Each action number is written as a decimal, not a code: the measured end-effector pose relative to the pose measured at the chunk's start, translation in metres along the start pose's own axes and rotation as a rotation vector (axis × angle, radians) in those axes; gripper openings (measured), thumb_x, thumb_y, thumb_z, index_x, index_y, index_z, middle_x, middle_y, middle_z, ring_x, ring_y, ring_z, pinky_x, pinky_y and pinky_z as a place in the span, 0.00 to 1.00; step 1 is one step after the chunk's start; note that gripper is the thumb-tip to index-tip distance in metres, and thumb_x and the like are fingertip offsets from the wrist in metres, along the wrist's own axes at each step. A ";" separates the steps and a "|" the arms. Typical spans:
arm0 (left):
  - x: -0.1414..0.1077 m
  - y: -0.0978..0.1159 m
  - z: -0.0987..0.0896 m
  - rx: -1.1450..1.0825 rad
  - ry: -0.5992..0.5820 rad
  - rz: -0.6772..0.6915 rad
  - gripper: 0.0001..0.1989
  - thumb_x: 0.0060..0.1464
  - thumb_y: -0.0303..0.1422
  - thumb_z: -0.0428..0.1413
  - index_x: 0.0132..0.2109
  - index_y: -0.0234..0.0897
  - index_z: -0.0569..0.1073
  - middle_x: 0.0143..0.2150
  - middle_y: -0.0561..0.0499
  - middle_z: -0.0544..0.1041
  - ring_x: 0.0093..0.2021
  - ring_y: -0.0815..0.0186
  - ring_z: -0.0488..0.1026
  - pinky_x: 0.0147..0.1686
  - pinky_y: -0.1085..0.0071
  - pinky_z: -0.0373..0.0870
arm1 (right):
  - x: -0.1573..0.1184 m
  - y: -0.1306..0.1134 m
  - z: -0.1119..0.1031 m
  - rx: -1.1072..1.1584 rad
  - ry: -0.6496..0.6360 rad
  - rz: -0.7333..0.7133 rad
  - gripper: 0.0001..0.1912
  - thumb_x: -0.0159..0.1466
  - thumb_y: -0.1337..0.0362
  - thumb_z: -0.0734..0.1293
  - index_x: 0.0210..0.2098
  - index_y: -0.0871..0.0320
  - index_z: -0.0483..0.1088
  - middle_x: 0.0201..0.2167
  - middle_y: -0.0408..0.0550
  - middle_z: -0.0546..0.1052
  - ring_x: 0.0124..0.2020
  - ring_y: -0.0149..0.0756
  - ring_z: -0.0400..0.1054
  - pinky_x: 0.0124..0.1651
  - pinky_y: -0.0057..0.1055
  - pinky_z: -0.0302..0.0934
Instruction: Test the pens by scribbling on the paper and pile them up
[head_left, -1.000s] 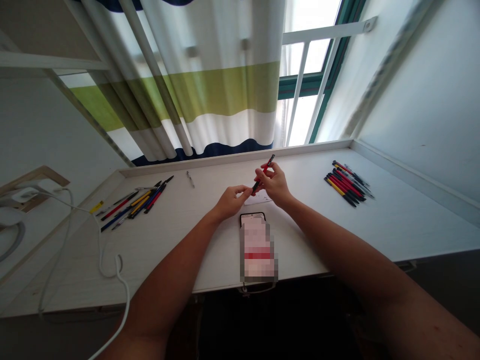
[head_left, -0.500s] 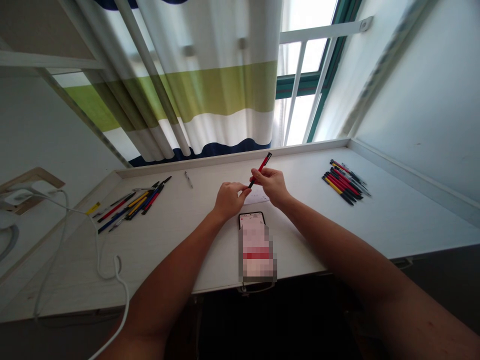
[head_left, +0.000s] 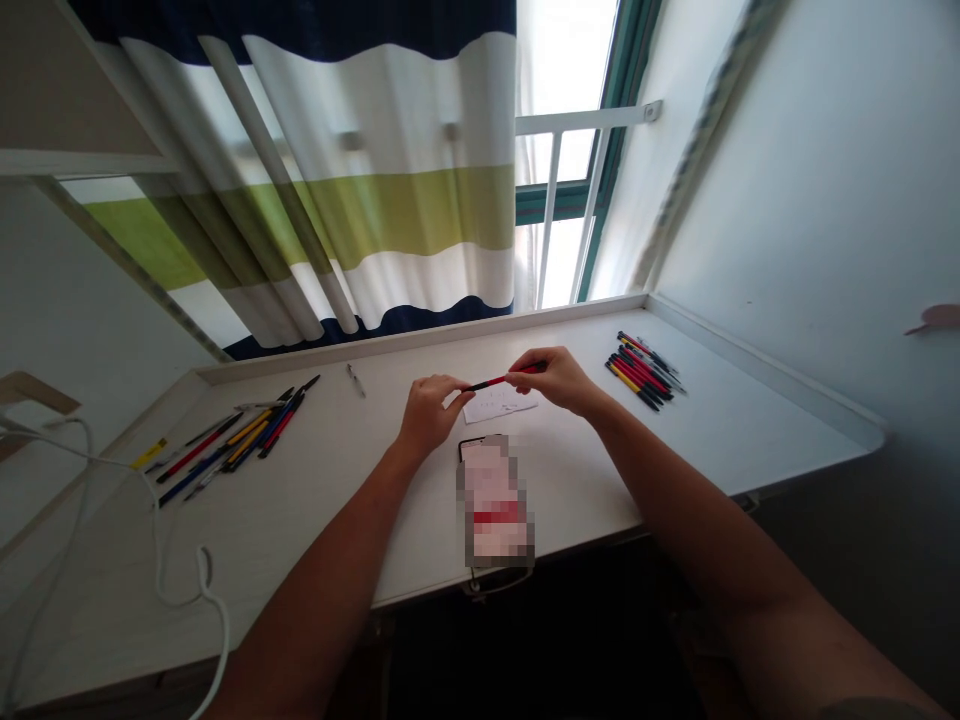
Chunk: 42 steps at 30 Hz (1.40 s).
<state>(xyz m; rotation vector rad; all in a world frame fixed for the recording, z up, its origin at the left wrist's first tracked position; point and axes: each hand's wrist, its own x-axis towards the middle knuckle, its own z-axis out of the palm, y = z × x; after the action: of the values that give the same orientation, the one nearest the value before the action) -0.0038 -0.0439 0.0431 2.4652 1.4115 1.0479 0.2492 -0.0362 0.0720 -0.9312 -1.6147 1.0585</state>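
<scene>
A red and black pen is held nearly level between both hands, above a small white paper with faint writing. My left hand pinches the black end between thumb and fingers. Toward the other end, my right hand grips the red barrel, its fingers covering part of it. Just below the paper, nearer the desk's front edge, lies a phone with a blurred screen.
On the white desk, mixed pens lie loosely at left. More red, yellow and black pens are bunched at right. A single pen lies near the back. A white cable crosses the left side.
The pen has gone from steeply slanted to nearly level. My right hand has shifted toward its far end, and the hands are further apart. The camera view has shifted too.
</scene>
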 end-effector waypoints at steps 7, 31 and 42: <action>0.014 0.076 0.014 -0.092 -0.190 0.133 0.11 0.66 0.39 0.56 0.43 0.39 0.80 0.41 0.48 0.85 0.42 0.58 0.80 0.54 0.56 0.70 | -0.046 0.003 -0.026 0.275 0.341 0.069 0.23 0.53 0.47 0.80 0.37 0.58 0.79 0.29 0.45 0.79 0.31 0.32 0.73 0.35 0.30 0.68; 0.109 0.175 0.163 0.251 -0.670 0.244 0.24 0.66 0.35 0.47 0.66 0.40 0.71 0.66 0.40 0.72 0.63 0.45 0.67 0.60 0.51 0.68 | -0.048 0.040 -0.153 -1.356 0.165 0.324 0.15 0.71 0.60 0.69 0.47 0.67 0.79 0.52 0.66 0.79 0.57 0.52 0.71 0.58 0.39 0.62; 0.137 0.176 0.187 0.198 -0.694 0.266 0.25 0.67 0.36 0.46 0.68 0.44 0.70 0.73 0.50 0.66 0.68 0.44 0.63 0.65 0.49 0.65 | -0.038 0.053 -0.182 -1.336 0.219 0.362 0.14 0.72 0.61 0.66 0.52 0.63 0.75 0.52 0.62 0.80 0.53 0.50 0.73 0.55 0.41 0.65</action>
<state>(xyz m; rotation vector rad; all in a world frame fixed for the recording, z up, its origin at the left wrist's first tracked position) 0.2824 0.0089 0.0444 2.7889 1.0123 0.0224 0.4392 -0.0156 0.0410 -2.1534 -1.9237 -0.0985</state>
